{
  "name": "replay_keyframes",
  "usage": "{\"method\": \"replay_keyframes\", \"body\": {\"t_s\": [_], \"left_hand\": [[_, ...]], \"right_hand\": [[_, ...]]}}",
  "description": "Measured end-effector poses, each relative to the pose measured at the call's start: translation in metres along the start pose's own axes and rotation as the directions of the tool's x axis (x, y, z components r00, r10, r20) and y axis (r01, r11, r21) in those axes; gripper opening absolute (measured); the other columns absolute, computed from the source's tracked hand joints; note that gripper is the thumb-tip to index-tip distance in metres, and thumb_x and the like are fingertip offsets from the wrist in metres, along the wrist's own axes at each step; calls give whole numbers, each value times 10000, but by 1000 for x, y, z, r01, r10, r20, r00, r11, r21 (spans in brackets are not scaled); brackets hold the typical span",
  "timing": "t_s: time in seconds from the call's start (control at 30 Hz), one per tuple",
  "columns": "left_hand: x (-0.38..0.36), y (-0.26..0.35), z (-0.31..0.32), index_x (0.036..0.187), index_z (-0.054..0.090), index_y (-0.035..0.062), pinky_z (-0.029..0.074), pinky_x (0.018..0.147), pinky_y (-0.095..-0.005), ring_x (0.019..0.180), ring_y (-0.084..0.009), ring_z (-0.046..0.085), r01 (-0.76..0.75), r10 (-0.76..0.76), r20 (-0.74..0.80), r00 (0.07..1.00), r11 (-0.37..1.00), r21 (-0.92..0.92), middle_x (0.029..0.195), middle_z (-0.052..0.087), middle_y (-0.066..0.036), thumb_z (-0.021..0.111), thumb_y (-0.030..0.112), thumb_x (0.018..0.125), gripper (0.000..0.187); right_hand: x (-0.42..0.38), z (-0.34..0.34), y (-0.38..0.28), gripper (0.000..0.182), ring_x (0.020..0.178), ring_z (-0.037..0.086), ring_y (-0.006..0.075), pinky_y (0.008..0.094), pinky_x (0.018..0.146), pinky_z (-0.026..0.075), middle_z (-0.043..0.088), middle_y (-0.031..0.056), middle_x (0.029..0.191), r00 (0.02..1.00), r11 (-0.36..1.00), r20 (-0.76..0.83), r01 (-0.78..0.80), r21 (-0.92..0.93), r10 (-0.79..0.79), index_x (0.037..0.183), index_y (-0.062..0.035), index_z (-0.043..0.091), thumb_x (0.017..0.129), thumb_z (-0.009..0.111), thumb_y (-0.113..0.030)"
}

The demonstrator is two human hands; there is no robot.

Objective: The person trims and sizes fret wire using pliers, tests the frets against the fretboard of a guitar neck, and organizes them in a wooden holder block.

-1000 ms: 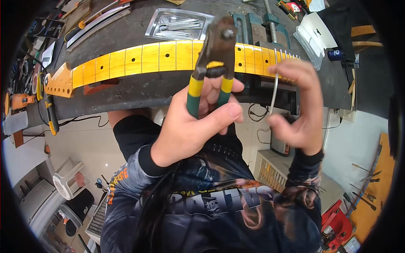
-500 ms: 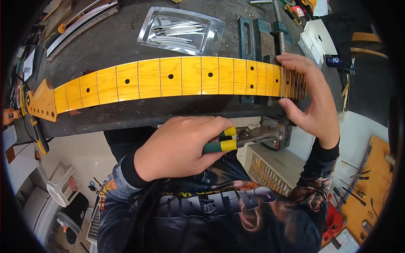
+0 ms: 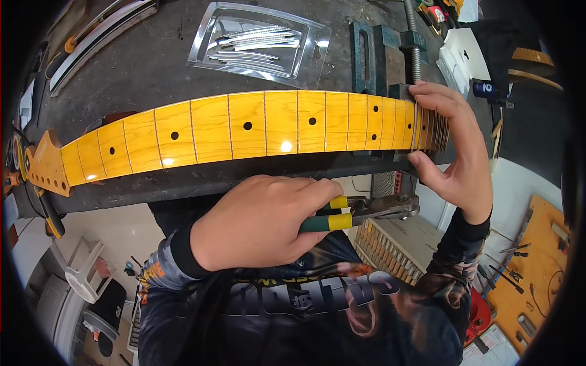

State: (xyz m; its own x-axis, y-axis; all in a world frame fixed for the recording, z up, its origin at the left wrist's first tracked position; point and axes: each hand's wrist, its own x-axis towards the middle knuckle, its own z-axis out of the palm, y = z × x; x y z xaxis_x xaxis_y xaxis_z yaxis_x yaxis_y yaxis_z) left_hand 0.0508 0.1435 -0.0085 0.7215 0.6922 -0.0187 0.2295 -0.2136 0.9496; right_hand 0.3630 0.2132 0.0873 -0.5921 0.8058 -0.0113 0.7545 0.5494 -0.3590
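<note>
A glossy yellow guitar neck (image 3: 247, 137) with black dot inlays and metal frets lies across the bench, headstock (image 3: 49, 165) to the left. My left hand (image 3: 262, 222) is wrapped around the green and yellow handles of end nippers (image 3: 390, 207), held below the neck with the jaws pointing right. Across the upper frets, my right hand (image 3: 455, 146) spans the fretboard, thumb at the near edge and fingertips at the far edge, with a thin silvery fret wire (image 3: 415, 122) between them. More closely spaced frets show beneath that hand.
A clear plastic tray (image 3: 201, 61) of fret wires (image 3: 259, 43) lies behind the neck. A vise (image 3: 364, 61) stands at the back right. A long metal bar (image 3: 101, 46) and tools lie at the left. Below right are a drawer cabinet (image 3: 390, 250) and an orange tool board (image 3: 543, 268).
The neck and bench sit slightly lower in view. The nippers have moved a little right and down and look sharper. My right hand remains at the upper frets.
</note>
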Motion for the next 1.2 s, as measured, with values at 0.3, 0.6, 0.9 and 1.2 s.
{"method": "replay_keyframes", "body": {"t_s": [0.3, 0.6, 0.9, 1.2], "left_hand": [[0, 0, -2, 1332, 677, 97, 622, 782, -478, 940, -396, 788, 20, -20, 33, 999, 1000, 3, 1075, 800, -136, 836, 164, 886, 479], [0, -2, -2, 1347, 667, 105, 624, 795, -483, 956, -403, 785, 26, -25, 49, 998, 1000, -10, 1094, 800, -133, 842, 148, 866, 514], [-1, -3, -4, 1340, 660, 110, 618, 785, -485, 944, -408, 779, 24, -23, 56, 998, 1000, -16, 1087, 796, -134, 849, 142, 848, 528], [-1, -4, -3, 1328, 664, 105, 613, 766, -485, 914, -408, 780, -2, 3, 23, 1000, 1000, -29, 1049, 793, -144, 841, 160, 877, 488]], "right_hand": [[0, 0, 0, 650, 1354, 659, 398, 496, 1190, 472, 703, 153, 1456, 1000, 1000, -1, -7, 6, 7, 1382, -61, 658, 765, 854, -115], [0, 0, -1, 654, 1359, 655, 395, 494, 1196, 462, 702, 155, 1459, 1000, 1000, 10, -15, -2, 15, 1382, -61, 655, 763, 857, -120], [1, 0, -2, 668, 1362, 657, 400, 487, 1193, 460, 701, 167, 1462, 1000, 1000, 20, -21, -5, 21, 1384, -55, 653, 753, 861, -114], [1, -1, -3, 663, 1371, 656, 397, 484, 1195, 461, 698, 166, 1473, 999, 999, 24, -30, -13, 30, 1393, -54, 658, 762, 857, -109]]}}
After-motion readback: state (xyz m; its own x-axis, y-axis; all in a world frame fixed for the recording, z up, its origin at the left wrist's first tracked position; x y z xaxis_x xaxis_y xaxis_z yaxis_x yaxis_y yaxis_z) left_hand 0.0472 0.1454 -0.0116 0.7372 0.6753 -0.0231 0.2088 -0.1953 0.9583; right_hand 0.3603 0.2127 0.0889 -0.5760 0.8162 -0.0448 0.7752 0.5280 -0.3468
